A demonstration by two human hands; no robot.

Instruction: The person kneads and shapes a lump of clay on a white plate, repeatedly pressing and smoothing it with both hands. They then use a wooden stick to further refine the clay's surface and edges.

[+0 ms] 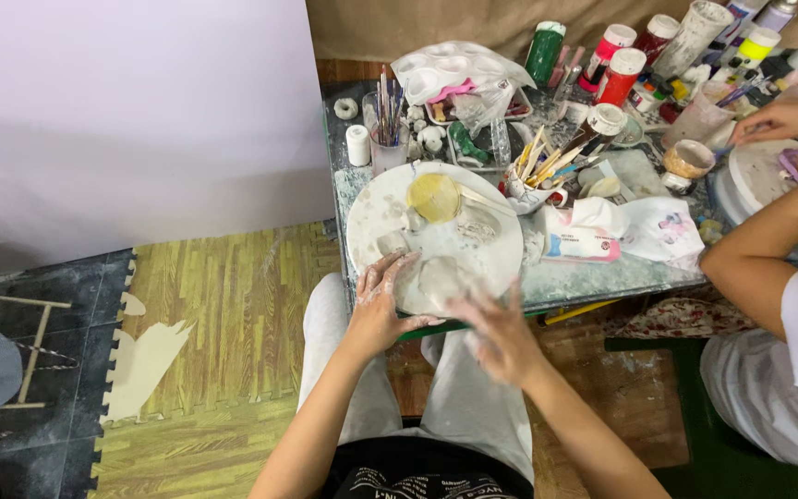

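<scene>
Two clay-smeared hands (436, 319) on round board (376, 208)

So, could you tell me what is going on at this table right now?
A seated person works pale grey clay on a round white board. The clay-smeared left hand rests on the board's near edge beside the lump; the right hand is blurred just below it. Another person sits alongside, at a second round board.
</scene>
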